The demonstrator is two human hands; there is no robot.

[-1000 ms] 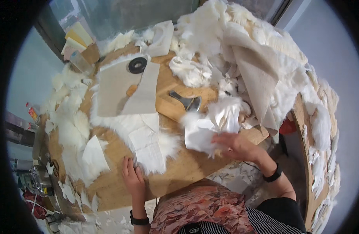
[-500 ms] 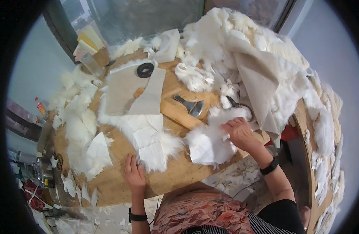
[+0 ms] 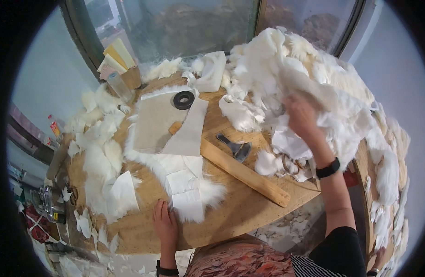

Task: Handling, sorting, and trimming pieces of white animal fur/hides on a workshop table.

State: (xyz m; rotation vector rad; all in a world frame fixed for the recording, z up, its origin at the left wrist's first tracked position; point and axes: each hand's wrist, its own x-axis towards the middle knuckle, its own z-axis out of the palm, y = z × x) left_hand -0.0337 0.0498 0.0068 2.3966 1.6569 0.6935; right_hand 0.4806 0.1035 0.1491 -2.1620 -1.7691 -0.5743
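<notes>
My left hand (image 3: 165, 222) rests flat on the wooden table (image 3: 221, 226), fingers stretched out. Its fingertips lie beside a white-backed fur piece (image 3: 187, 194). Grey-beige fabric (image 3: 155, 127) lies over the upper part of that fur, with a black ring-shaped roll (image 3: 184, 100) on it. My right hand (image 3: 302, 113) is over the heap of white fur (image 3: 263, 55), at a blurred pale grey flap (image 3: 309, 87). Motion smears its fingers, so its hold is unclear. Left of my right forearm are a wooden bar (image 3: 245, 173) and a dark fan-bladed knife (image 3: 235, 147).
Fur scraps (image 3: 101, 161) cover the table's left side. A clear plastic cup (image 3: 119, 87) and yellow sponge-like blocks (image 3: 119, 54) stand at the back left, near the window (image 3: 194, 32). At lower right, another hand (image 3: 379, 258) is by a fur-covered board.
My right hand has moved away and up from the near fur piece to the heap. The grey flap has been turned back, and the wooden bar is uncovered. My left hand stays down.
</notes>
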